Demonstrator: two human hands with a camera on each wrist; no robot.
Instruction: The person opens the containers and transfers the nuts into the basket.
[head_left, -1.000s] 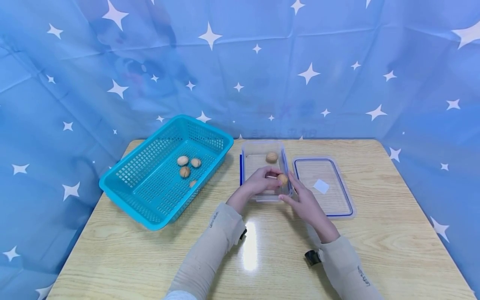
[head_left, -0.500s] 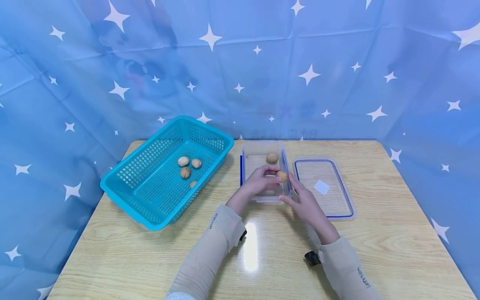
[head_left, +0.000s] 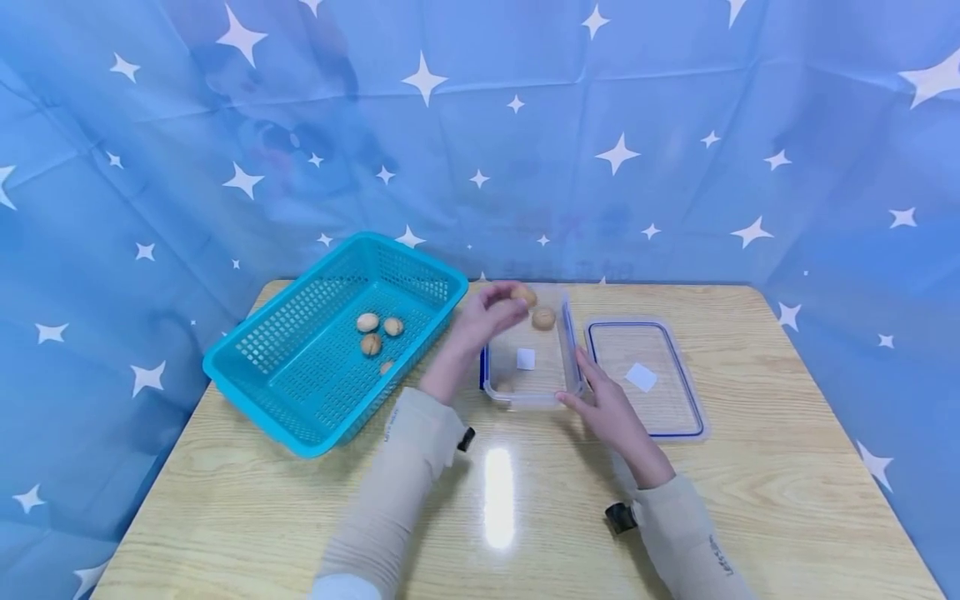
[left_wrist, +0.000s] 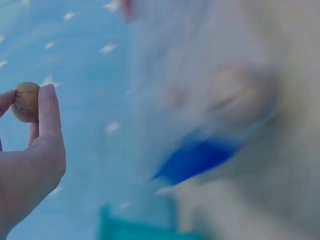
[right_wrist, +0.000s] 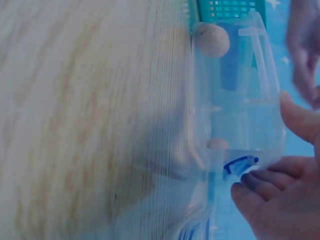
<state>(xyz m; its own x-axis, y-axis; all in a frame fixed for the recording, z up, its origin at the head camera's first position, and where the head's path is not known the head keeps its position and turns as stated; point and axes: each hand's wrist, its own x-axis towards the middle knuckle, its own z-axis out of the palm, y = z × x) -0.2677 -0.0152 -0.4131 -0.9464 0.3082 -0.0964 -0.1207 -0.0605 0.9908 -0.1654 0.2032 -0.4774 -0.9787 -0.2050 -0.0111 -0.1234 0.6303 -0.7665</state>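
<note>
My left hand pinches a walnut between thumb and fingertips, above the far part of a clear plastic food container. The left wrist view shows that walnut held up by the fingertips. Inside the container, one walnut lies toward the far side and another, seen through the plastic, at the near left corner. My right hand rests against the container's near right corner, thumb on one side and fairly straight fingers on the other. In the right wrist view its fingers are beside a blue latch.
A turquoise perforated basket with several walnuts stands to the left. The container's clear lid, with a blue seal and white square, lies flat to the right. A starry blue cloth hangs behind the wooden table.
My left hand has carried the walnut from the container's near right part toward its far left, uncovering the white square and near-left walnut. The right hand stays at the corner.
</note>
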